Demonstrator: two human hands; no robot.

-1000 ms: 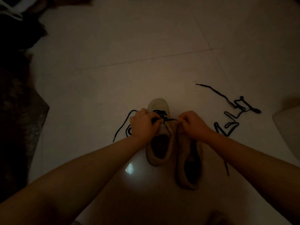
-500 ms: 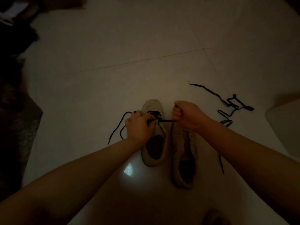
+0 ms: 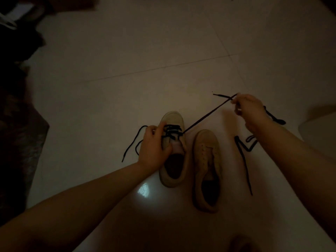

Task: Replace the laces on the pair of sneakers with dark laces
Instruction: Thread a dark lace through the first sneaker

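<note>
Two tan sneakers lie side by side on the pale tiled floor. The left sneaker [image 3: 172,148] has a dark lace [image 3: 205,116] threaded through its front eyelets. My left hand [image 3: 154,144] grips this sneaker at its tongue and side. My right hand [image 3: 249,111] pinches the lace's free end, raised to the right, and the lace runs taut from the eyelets to the fingers. The lace's other end trails on the floor left of the shoe. The right sneaker [image 3: 207,170] has no lace. A second dark lace [image 3: 243,148] lies loose on the floor to the right.
Dark clutter and a rug edge [image 3: 21,124] fill the left side. A pale rounded object [image 3: 320,128] sits at the right edge. A light spot reflects on the tiles [image 3: 143,190] below the left sneaker.
My right hand has pulled the lace end up and out to the right, drawing it taut through the eyelets. My left hand stays on the left sneaker.
</note>
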